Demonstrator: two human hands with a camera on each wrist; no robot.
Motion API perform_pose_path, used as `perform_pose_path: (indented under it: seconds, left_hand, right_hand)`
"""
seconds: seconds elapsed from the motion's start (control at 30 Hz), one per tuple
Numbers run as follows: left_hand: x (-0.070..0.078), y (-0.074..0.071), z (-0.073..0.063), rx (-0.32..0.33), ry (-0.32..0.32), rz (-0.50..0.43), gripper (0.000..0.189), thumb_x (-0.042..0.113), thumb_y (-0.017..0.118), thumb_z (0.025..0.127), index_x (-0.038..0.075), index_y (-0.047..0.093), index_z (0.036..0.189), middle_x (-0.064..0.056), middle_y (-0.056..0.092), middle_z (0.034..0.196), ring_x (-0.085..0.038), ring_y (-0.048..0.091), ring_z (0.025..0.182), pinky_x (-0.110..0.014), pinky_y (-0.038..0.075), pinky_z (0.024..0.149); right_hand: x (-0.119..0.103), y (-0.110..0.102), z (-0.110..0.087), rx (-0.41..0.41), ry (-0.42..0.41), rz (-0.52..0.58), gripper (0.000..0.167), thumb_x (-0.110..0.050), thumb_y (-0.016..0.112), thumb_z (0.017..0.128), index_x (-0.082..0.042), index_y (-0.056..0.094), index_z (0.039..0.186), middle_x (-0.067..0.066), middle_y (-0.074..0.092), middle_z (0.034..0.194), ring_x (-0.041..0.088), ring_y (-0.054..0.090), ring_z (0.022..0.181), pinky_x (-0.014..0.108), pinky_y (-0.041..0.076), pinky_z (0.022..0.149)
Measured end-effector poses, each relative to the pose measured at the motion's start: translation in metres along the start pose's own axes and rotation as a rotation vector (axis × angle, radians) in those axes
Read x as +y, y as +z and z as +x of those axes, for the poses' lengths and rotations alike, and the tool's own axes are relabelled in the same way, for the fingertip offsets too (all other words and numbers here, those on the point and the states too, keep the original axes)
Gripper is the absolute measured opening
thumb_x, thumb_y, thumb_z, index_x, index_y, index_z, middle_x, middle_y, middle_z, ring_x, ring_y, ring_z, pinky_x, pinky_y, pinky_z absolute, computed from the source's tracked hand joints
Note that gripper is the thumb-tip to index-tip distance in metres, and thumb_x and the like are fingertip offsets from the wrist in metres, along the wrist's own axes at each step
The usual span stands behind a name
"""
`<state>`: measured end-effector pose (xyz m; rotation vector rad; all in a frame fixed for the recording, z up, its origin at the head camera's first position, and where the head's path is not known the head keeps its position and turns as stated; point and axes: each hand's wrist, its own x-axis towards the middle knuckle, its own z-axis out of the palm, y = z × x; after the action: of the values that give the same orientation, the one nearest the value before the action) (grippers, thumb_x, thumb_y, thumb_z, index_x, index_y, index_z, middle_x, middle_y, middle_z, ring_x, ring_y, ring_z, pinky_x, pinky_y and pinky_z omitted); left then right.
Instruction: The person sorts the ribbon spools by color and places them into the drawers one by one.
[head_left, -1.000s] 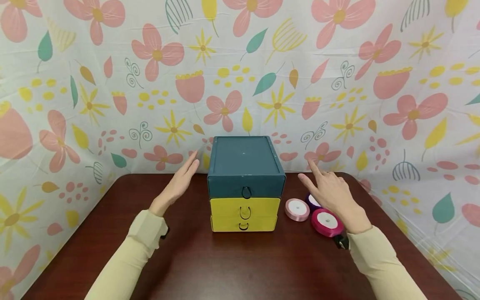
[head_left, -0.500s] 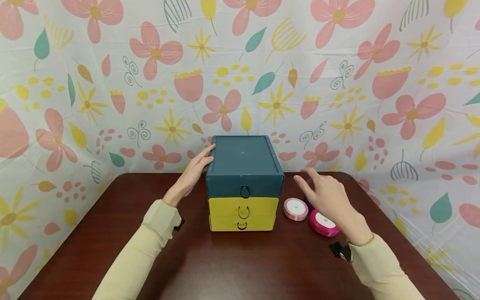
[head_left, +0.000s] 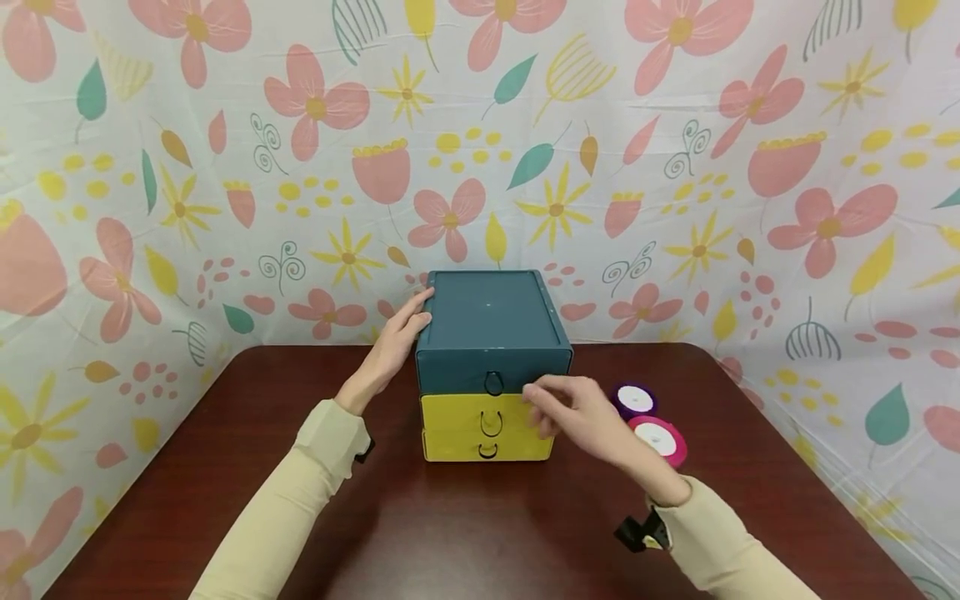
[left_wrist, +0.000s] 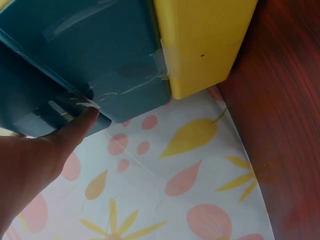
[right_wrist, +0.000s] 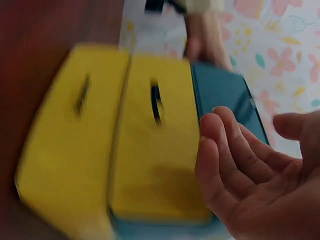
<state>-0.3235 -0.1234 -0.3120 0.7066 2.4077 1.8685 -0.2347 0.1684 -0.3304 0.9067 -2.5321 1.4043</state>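
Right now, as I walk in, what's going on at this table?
A person rests their left hand on the upper left edge of a blue and yellow drawer unit. Their right hand, holding nothing, is in front of its right side. All three drawers look closed. Purple and magenta ribbon rolls lie to the right.

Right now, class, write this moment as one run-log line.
left hand: touching blue drawer unit | right hand: holding nothing, before closed yellow drawers | spools: on table

Purple roll (head_left: 635,399) beside magenta roll (head_left: 663,438); brown table (head_left: 465,533), floral cloth (head_left: 480,150).
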Motion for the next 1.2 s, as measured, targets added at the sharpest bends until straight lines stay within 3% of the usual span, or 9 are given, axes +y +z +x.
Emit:
perform_pose_path:
  seconds: [0.1,0.2,0.3,0.43,0.63,0.9,1.2]
  left_hand:
    - [-0.003,0.000,0.001,0.016,0.006,0.024,0.053,0.032,0.035,0.105,0.024,0.021,0.155,0.000,0.005,0.164,-0.025,0.011,0.151,-0.052,0.016,0.121]
    - [-0.007,0.001,0.002,0.034,0.018,0.048,0.053,0.037,0.035,0.104,0.028,0.023,0.155,0.002,0.007,0.164,-0.022,0.010,0.152,-0.051,0.016,0.121]
    - [-0.010,0.001,0.003,0.044,0.025,0.069,0.053,0.040,0.035,0.103,0.029,0.024,0.154,0.002,0.008,0.164,-0.022,0.013,0.151,-0.051,0.017,0.120]
    - [-0.010,0.003,0.004,0.056,0.032,0.083,0.053,0.040,0.036,0.103,0.029,0.025,0.154,0.000,0.011,0.163,-0.024,0.019,0.150,-0.050,0.019,0.120]
    - [-0.010,0.003,0.004,0.063,0.037,0.082,0.053,0.039,0.035,0.103,0.028,0.024,0.154,-0.001,0.014,0.163,-0.022,0.015,0.151,-0.049,0.019,0.120]
    - [-0.012,0.002,0.005,0.068,0.053,0.083,0.052,0.037,0.035,0.104,0.027,0.025,0.154,0.000,0.014,0.163,-0.023,0.014,0.151,-0.049,0.019,0.120]
    - [-0.012,0.002,0.005,0.066,0.055,0.081,0.051,0.036,0.034,0.105,0.027,0.026,0.154,-0.002,0.015,0.163,-0.027,0.021,0.149,-0.051,0.020,0.120]
  right_hand:
    - [-0.001,0.016,0.008,-0.145,0.107,0.252,0.043,-0.030,0.043,0.103,0.008,0.063,0.111,0.013,0.071,0.082,0.022,0.065,0.066,0.031,0.058,0.063]
    - [-0.004,0.027,0.016,-0.247,0.261,0.493,0.058,-0.041,0.037,0.104,0.012,0.055,0.119,0.009,0.072,0.087,0.018,0.065,0.069,0.029,0.056,0.065]
    - [-0.007,0.036,0.023,-0.279,0.382,0.659,0.063,-0.049,0.037,0.102,0.008,0.055,0.118,0.001,0.070,0.085,0.014,0.062,0.069,0.027,0.054,0.066]
    - [-0.011,0.041,0.028,-0.263,0.420,0.779,0.050,-0.046,0.040,0.102,0.000,0.060,0.108,-0.002,0.068,0.082,0.012,0.059,0.070,0.026,0.051,0.067]
    - [-0.014,0.044,0.030,-0.228,0.370,0.792,0.034,-0.034,0.040,0.104,-0.007,0.060,0.099,-0.003,0.062,0.079,0.012,0.055,0.070,0.024,0.049,0.066]
    - [-0.017,0.045,0.026,-0.212,0.365,0.724,0.036,-0.034,0.040,0.104,-0.002,0.055,0.101,-0.002,0.058,0.077,0.013,0.053,0.069,0.024,0.049,0.067]
    - [-0.018,0.046,0.016,-0.231,0.359,0.693,0.033,-0.037,0.042,0.103,-0.009,0.058,0.094,-0.002,0.058,0.076,0.013,0.053,0.068,0.024,0.049,0.067]
